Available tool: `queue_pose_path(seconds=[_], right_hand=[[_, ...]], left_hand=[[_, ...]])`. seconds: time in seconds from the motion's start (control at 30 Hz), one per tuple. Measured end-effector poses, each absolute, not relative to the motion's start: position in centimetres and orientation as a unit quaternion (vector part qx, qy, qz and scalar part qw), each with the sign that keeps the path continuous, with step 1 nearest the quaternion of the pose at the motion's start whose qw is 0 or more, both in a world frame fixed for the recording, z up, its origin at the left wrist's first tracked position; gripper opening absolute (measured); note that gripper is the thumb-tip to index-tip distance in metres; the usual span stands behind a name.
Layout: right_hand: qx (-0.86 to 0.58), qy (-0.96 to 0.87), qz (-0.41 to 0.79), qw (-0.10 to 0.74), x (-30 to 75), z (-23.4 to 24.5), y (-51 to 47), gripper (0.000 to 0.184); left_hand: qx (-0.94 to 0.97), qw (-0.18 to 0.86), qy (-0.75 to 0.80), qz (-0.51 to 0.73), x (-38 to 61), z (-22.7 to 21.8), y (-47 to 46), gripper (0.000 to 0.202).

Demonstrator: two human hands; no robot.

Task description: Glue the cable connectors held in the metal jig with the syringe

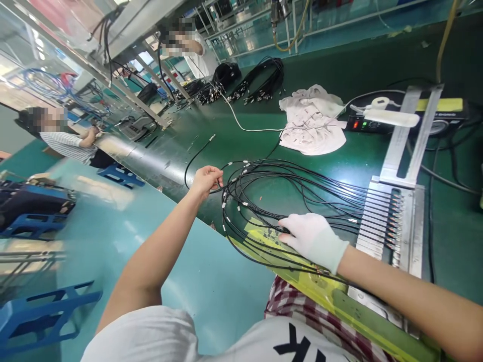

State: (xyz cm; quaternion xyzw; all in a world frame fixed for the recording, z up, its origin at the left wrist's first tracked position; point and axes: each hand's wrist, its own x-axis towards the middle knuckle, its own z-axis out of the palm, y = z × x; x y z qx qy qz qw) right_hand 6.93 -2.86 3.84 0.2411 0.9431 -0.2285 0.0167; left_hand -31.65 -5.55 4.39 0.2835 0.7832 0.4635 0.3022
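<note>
Pinching a black cable, left fingers press together while gloved right fingers part slightly over coiled cables.

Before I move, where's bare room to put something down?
The green bench has a free patch between the white cord and black cables, and another between the crumpled cloth and metal fixture. It's crowded around the right hand, among the cables.

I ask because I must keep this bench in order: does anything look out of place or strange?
Slightly, yes. The pale cloth lies crumpled on the bench, not folded. The yellow covering at the near edge shows dark patches, so it may be worn. Also, the right hand is gloved; the left hand is bare.
</note>
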Motion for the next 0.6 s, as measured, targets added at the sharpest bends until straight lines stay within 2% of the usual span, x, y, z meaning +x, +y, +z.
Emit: queue_pose_path(seconds=[0.2, 0.6], right_hand=[[0.219, 0.955, -0.201, 0.024, 3.2, 2.2, -4.0, 0.033], [0.220, 0.958, -0.184, 0.007, -0.7, 1.2, -4.7, 0.025]], left_hand=[[0.270, 0.315, 0.788, 0.455, -31.8, 4.1, -6.3, 0.021], [0.220, 0.338, 0.793, 0.456, -33.7, 1.5, -7.6, 0.031]])
